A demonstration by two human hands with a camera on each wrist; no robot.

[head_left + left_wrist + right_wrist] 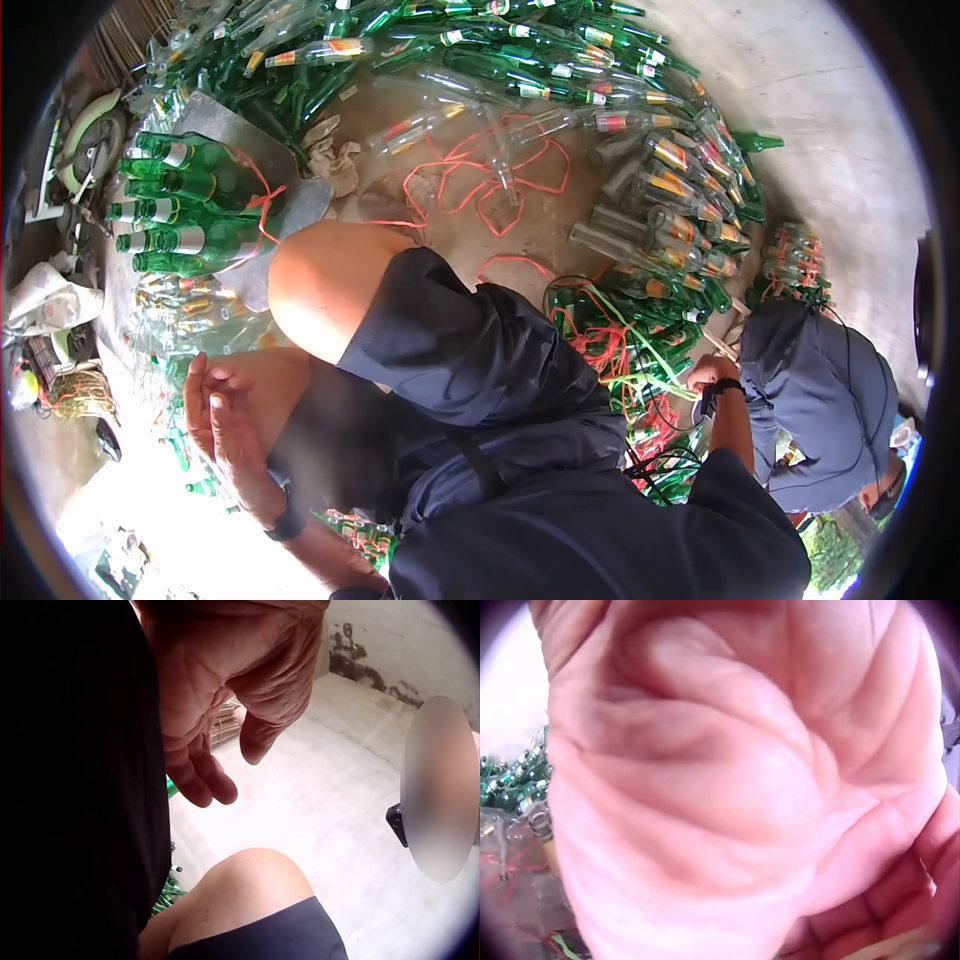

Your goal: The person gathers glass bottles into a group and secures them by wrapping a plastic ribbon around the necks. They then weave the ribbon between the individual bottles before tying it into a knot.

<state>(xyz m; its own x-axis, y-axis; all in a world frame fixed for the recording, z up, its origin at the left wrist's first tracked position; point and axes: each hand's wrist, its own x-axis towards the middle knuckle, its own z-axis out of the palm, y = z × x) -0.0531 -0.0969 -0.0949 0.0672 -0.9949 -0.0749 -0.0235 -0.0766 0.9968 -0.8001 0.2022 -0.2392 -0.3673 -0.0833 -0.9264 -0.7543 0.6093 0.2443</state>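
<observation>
In the head view my left hand (228, 430) is raised beside the bare knee (325, 285), its fingers loosely bent and holding nothing. The left wrist view shows the same hand (232, 682) with thumb and fingers apart. At the right of the head view, my right hand (712, 372) has its fingers curled at a pale wooden stick (720, 344), beside green straps (650, 350) and red string (605, 345). The palm (705, 787) fills most of the right wrist view; its fingers (855, 915) curl round a pale edge at the bottom, mostly hidden.
Glass bottles (670, 190) lie heaped in an arc; a group of green bottles (190, 240) stands at left, tied with red string. More red string (490, 190) lies on the floor (545, 215). Another person (820, 400) crouches at right. Black cables (665, 465) hang near my waist.
</observation>
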